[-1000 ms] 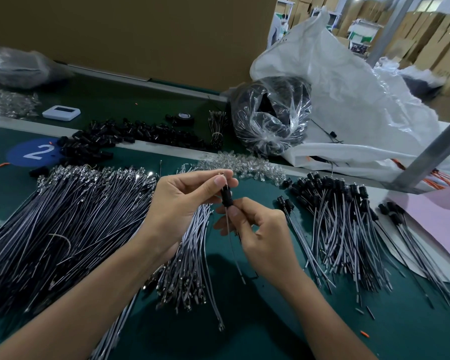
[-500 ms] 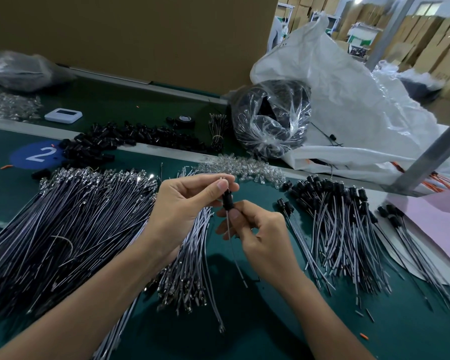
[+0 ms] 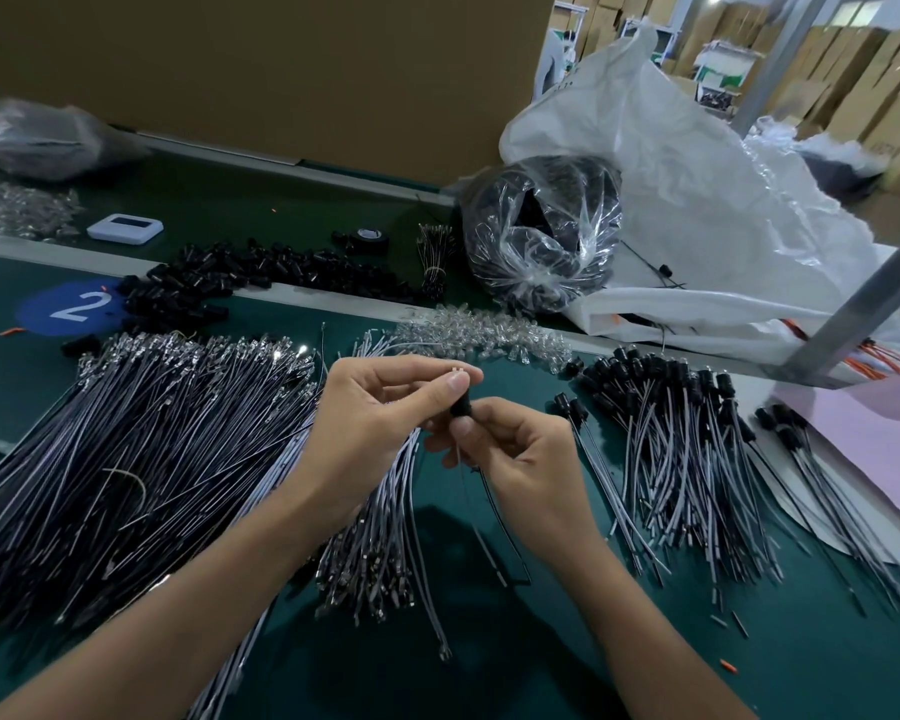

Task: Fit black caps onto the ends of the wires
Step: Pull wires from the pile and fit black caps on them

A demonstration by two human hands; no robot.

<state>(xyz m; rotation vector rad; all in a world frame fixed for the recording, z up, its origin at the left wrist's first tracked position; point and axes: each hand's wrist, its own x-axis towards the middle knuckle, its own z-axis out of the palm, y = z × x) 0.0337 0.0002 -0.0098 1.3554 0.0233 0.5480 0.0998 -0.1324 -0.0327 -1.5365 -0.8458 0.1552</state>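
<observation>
Left hand (image 3: 375, 407) and right hand (image 3: 515, 454) pinch black cap (image 3: 461, 406) above bare green mat (image 3: 541, 657).

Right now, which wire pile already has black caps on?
The right-hand pile; its far ends wear black caps, the left pile shows bare metal.

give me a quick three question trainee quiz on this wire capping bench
1. True or false: the left hand and right hand hold the small black plastic cap above the green bench mat.
2. The heap of grey wires already wearing black caps lies: A) left of the hands, B) right of the hands, C) inside a bag.
3. Fill in: the round blue sticker shows the number ___.
Key: 1 true; 2 B; 3 2.
</observation>
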